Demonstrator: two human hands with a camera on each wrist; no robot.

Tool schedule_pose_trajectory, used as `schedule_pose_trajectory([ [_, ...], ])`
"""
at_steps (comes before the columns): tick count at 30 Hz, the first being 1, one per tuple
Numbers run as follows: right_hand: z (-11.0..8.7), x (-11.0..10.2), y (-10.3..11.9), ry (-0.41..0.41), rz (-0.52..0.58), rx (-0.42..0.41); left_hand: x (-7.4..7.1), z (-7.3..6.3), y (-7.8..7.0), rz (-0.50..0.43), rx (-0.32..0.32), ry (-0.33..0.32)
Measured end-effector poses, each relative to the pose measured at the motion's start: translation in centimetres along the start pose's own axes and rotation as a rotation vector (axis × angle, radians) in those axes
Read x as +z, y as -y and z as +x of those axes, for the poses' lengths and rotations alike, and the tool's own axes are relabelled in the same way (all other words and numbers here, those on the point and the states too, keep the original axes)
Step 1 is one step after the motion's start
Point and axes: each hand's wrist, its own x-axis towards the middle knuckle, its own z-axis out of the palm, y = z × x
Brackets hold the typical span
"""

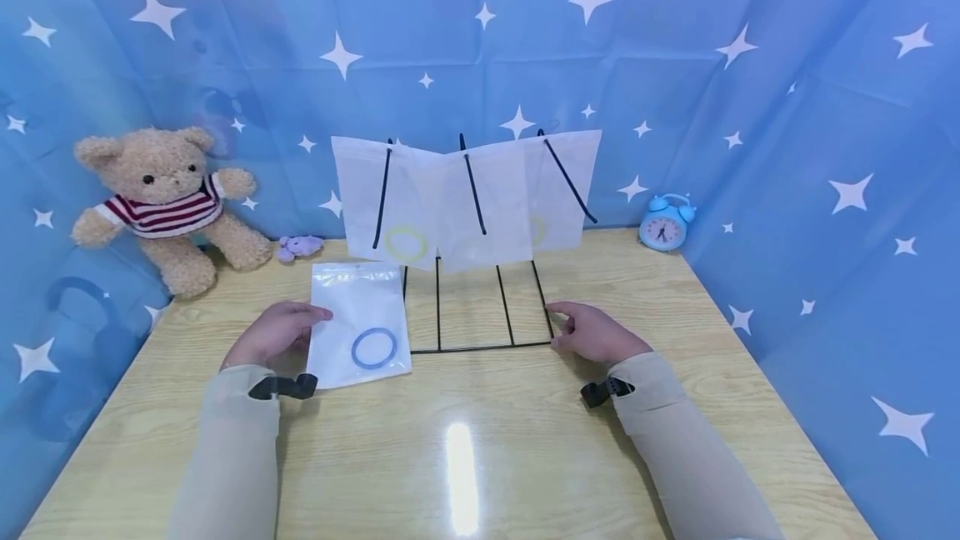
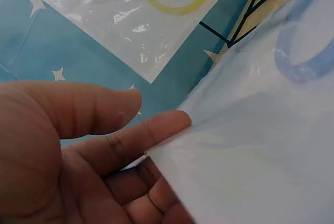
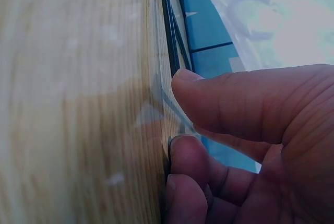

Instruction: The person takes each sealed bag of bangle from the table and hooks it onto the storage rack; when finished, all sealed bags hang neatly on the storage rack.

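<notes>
My left hand (image 1: 283,330) is at the left edge of a white zip bag (image 1: 337,332) with a blue ring (image 1: 374,348) inside. In the left wrist view the bag's edge runs between the index finger and the fingers behind it, while the thumb stands apart. A black wire rack (image 1: 480,347) stands in the middle of the table. My right hand (image 1: 596,332) holds the right front corner of its base, thumb and fingertips at the wire in the right wrist view. White bags (image 1: 483,223) hang on the rack's black hooks; yellow rings (image 1: 406,245) show through two.
A teddy bear (image 1: 165,207) in a striped sweater sits at the back left, beside a small purple toy (image 1: 300,247). At the back right stands a blue alarm clock (image 1: 663,227). Blue star-patterned cloth (image 1: 450,15) walls the wooden table (image 1: 390,465).
</notes>
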Motion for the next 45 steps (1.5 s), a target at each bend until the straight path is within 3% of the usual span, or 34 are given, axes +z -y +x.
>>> schedule_pose_trajectory([
  [7, 0.0, 0.1, 0.0, -0.004, -0.008, -0.007, -0.2, -0.4, -0.3, -0.091, 0.036, -0.107],
  [11, -0.1, 0.1, 0.0, -0.007, -0.01, -0.013, -0.4, -0.4, -0.5, -0.09, 0.096, -0.175],
  [17, 0.0, 0.0, -0.1, -0.002, -0.013, -0.011, -0.3, -0.9, -1.1, -0.095, 0.108, -0.27],
  [27, -0.1, 0.0, 0.0, -0.009, -0.008, -0.013, -0.6, -1.7, -2.1, -0.192, 0.228, -0.495],
  [31, -0.1, 0.0, 0.1, -0.007, -0.012, -0.019, -0.8, -2.2, -2.6, -0.23, 0.231, -0.588],
  [40, -0.1, 0.0, 0.0, -0.005, -0.004, -0.019, -0.7, -2.4, -2.7, -0.404, 0.244, -0.747],
  [45, -0.1, 0.0, -0.1, -0.004, -0.007, -0.021, -0.7, -2.4, -2.8, -0.586, 0.268, -0.813],
])
